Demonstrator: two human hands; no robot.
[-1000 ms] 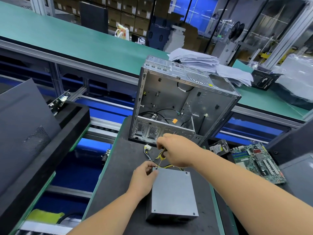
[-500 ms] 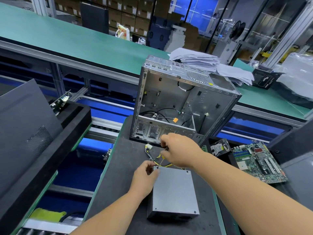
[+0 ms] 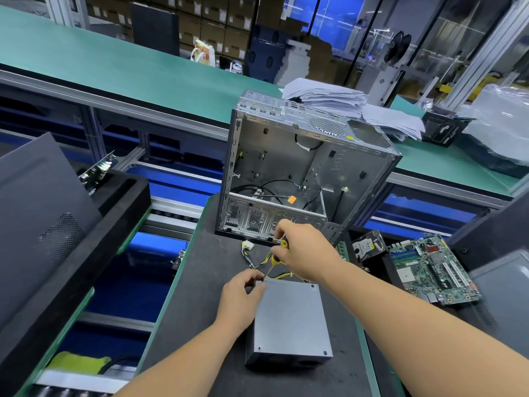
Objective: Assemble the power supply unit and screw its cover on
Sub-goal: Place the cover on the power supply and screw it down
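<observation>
Two hands: both yours, at the power supply unit's [image 3: 289, 319] far-left corner.
Right hand [image 3: 306, 253]: grips the yellow-handled screwdriver [image 3: 276, 257], tip angled down to that corner.
Left hand [image 3: 243, 293]: fingers curled, pinching there; a screw is not discernible.
Change: screwdriver has tilted onto the corner, so cover fastening is underway.
Cables [image 3: 257, 259]: beyond your grip, toward the computer case [image 3: 300, 167].

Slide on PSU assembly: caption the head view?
Right hand drives a screwdriver into the power supply corner, left hand steadying it.

Open computer case [image 3: 300, 167] just behind power supply [image 3: 289, 319]; bare mat [image 3: 200, 296] leftward.
</observation>
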